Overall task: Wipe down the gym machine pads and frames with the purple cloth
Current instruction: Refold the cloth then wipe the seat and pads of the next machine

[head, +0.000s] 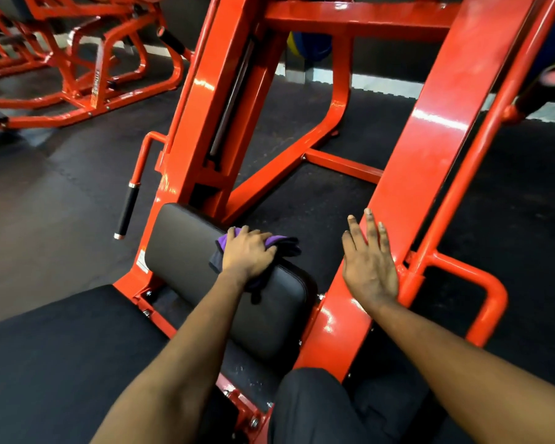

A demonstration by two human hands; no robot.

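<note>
Orange machine frame (430, 129) — my right hand (369, 270) lies flat on its sloping beam, fingers straight, holding nothing. Black pad (180, 248) — my left hand (247, 256) grips the bunched purple cloth (269, 241) against its far edge.

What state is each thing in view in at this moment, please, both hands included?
purple cloth: bunched, pressed on the pad's top edge
left hand: fingers curled over the cloth, gripping it
right hand: flat, fingers straight, resting on the frame
black pad: fixed to the frame, cloth on it
orange frame: glossy, right hand on it
side handle: untouched
</note>
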